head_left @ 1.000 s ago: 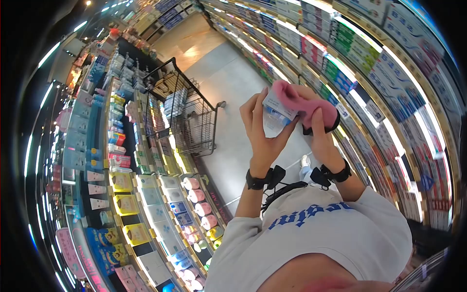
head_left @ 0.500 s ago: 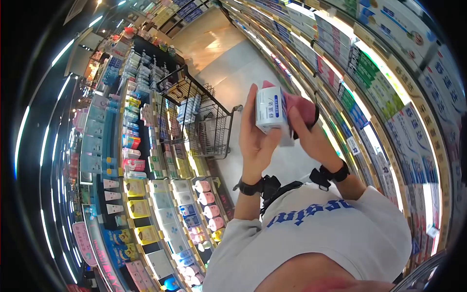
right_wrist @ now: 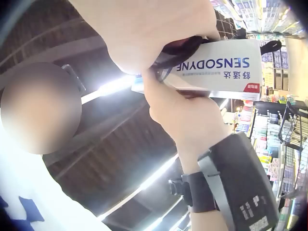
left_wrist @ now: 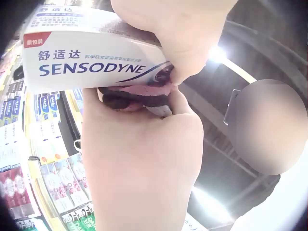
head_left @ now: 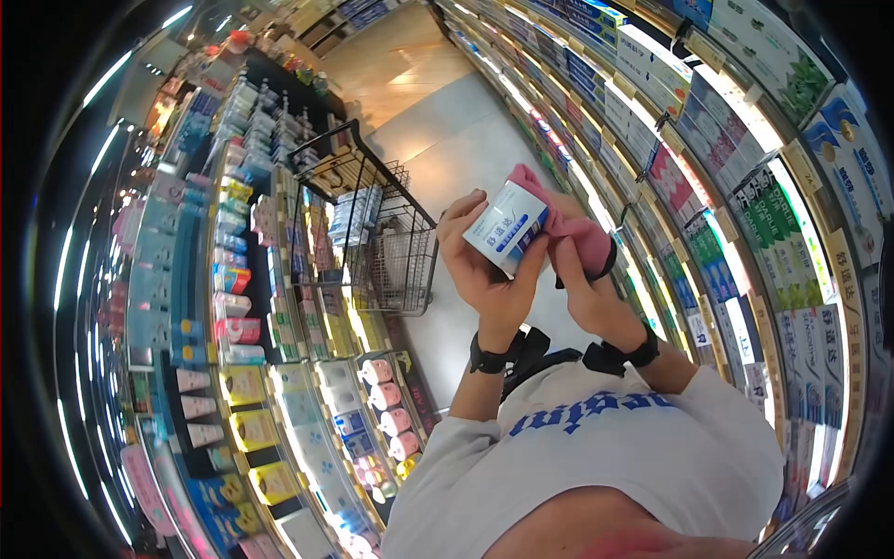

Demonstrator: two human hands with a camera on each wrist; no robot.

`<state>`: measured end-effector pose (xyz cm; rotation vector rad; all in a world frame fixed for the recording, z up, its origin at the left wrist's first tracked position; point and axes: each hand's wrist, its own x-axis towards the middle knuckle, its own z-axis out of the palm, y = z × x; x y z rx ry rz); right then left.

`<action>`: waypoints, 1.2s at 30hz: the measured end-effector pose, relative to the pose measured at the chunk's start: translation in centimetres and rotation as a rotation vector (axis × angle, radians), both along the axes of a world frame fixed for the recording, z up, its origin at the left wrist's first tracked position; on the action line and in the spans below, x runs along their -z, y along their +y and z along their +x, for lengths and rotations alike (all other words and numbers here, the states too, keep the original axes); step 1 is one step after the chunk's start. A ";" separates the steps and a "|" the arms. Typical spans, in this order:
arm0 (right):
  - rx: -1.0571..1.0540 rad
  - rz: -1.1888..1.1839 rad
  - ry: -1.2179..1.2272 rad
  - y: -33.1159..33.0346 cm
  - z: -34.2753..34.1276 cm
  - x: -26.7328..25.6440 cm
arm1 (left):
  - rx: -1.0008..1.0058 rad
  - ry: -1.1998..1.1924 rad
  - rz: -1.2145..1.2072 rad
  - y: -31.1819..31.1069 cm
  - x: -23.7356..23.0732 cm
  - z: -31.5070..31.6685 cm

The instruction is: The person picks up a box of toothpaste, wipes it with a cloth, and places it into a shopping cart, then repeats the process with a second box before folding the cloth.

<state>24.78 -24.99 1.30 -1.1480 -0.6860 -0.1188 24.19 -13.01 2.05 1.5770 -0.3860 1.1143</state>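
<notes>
A white and blue Sensodyne toothpaste box (head_left: 503, 228) sits tilted in my left hand (head_left: 494, 293), gripped between thumb and fingers. Its printed side shows large in the left wrist view (left_wrist: 91, 62). My right hand (head_left: 596, 303) holds a soft pink cloth item with black trim (head_left: 587, 244), thumb pressed on its near side. The pink item lies against the far right side of the box, and part of it is hidden behind the box. Both hands are close together in front of my chest, thumbs near each other.
A black wire shopping cart (head_left: 396, 265) stands in the aisle ahead to the left, with stacked boxes (head_left: 356, 212) inside. Shelves of toothpaste boxes (head_left: 778, 233) run along the right. Lower shelves with yellow packs (head_left: 251, 430) and pink bottles (head_left: 384, 396) line the left.
The toothpaste box has turned in my left hand, so its lettering now faces up and it leans left. The pink item stays in my right hand. The head view has shifted slightly along the shelves.
</notes>
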 end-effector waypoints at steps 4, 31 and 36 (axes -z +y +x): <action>0.145 -0.125 -0.185 5.1 3.0 -3.0 | 0.128 0.162 -0.174 5.5 0.9 2.1; -0.691 0.053 0.825 28.1 28.8 3.5 | -0.610 0.226 0.130 26.3 0.8 24.0; -0.424 0.106 0.581 26.8 35.2 -0.2 | -0.505 0.206 0.376 27.4 0.4 30.3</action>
